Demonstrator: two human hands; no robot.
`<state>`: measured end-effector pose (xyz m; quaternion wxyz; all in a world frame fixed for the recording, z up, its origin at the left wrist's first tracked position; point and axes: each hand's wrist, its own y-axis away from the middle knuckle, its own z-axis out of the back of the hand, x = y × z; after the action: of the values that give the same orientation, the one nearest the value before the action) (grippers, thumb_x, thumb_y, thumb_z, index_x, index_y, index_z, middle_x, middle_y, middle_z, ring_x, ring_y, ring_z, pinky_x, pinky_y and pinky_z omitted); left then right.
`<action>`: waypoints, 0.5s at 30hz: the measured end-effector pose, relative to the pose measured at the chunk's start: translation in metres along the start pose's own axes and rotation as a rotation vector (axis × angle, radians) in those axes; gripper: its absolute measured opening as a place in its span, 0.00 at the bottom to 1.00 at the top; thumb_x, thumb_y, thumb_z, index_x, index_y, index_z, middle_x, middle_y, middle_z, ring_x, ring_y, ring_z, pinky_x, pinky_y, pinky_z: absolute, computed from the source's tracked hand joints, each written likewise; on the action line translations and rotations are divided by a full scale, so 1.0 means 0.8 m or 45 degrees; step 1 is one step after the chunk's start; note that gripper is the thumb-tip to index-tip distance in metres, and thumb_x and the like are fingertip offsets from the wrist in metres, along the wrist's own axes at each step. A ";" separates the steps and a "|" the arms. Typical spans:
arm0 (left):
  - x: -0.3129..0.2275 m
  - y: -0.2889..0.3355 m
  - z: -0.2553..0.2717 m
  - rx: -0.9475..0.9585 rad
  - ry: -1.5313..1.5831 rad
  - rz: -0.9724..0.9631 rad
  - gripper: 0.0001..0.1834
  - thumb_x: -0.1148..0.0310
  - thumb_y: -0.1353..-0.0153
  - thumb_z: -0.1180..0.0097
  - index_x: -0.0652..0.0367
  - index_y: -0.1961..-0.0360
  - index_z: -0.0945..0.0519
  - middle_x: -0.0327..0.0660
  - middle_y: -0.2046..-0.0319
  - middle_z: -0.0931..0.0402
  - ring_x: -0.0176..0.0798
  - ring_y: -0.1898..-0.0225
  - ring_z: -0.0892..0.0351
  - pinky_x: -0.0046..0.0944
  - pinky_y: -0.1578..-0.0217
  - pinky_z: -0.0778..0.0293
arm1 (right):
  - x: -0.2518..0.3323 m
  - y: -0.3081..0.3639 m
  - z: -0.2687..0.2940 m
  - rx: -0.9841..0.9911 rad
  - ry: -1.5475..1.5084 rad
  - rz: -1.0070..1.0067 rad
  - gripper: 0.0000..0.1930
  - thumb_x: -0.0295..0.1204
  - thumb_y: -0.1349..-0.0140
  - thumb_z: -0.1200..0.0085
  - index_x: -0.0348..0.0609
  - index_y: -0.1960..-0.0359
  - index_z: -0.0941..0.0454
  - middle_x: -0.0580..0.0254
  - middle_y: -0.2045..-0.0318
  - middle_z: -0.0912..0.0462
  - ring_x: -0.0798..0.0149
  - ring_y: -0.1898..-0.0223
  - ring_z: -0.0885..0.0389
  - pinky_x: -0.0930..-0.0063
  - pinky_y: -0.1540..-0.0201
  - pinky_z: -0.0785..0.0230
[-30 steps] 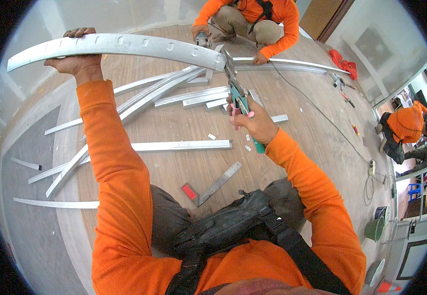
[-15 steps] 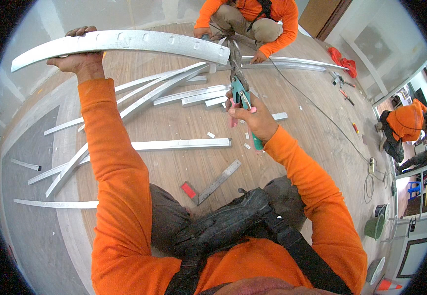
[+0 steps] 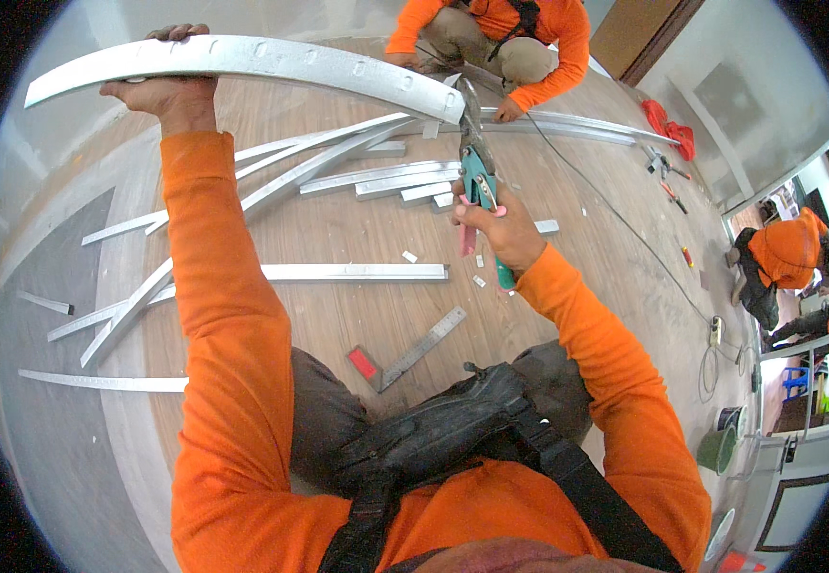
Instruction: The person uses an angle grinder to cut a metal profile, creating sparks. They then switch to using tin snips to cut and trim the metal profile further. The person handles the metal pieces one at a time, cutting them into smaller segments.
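A long silvery metal channel (image 3: 252,59) with a row of oval dimples is held raised at the upper left. My left hand (image 3: 183,99) is closed round it near its left part, fingers over the top edge and thumb below. In my right hand (image 3: 505,229) are metal snips (image 3: 478,177) with teal and pink handles, the fingers wrapped round the grips. Their dark jaws meet the channel's right end. Whether the blades bite into the metal cannot be made out.
More metal channels (image 3: 367,273) lie across the wooden floor, alongside a try square (image 3: 424,349) with a red stock. A co-worker in orange (image 3: 557,48) crouches ahead, a hand at a long channel. A cable (image 3: 615,201) runs rightward; hand tools (image 3: 667,181) and a green bucket (image 3: 717,449) stand right.
The channel, my left hand and the snips have shifted slightly right, and the channel's left part sits higher. The snips' jaws have changed angle at the channel's end. The co-worker's hand shifted a little.
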<state>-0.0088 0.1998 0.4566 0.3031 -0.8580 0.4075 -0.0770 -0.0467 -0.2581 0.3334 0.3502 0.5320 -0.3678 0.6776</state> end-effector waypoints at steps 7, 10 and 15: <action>-0.008 -0.002 0.006 0.050 -0.041 0.001 0.58 0.13 0.48 0.90 0.59 0.74 0.24 0.45 0.79 0.26 0.46 0.73 0.26 0.50 0.65 0.27 | 0.004 -0.002 -0.003 -0.006 0.121 0.058 0.13 0.33 0.39 0.38 0.39 0.58 0.24 0.67 0.73 0.23 0.72 0.75 0.25 0.74 0.74 0.31; -0.008 0.002 0.009 0.101 -0.011 -0.037 0.57 0.15 0.45 0.87 0.62 0.72 0.25 0.46 0.77 0.27 0.46 0.72 0.28 0.49 0.64 0.29 | 0.009 0.005 -0.006 -0.082 0.062 -0.156 0.12 0.34 0.38 0.38 0.40 0.60 0.24 0.67 0.75 0.23 0.72 0.76 0.25 0.75 0.73 0.31; -0.011 -0.001 0.020 -0.136 -0.213 -0.225 0.41 0.32 0.33 0.67 0.68 0.63 0.27 0.56 0.68 0.27 0.56 0.62 0.24 0.66 0.48 0.28 | 0.006 -0.006 0.008 -0.166 0.154 -0.068 0.15 0.34 0.41 0.35 0.39 0.59 0.25 0.61 0.69 0.21 0.67 0.67 0.22 0.71 0.65 0.28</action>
<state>-0.0082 0.2143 0.4455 0.2820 -0.9088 0.3073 -0.0099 -0.0405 -0.2610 0.3395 0.4237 0.4756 -0.3749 0.6736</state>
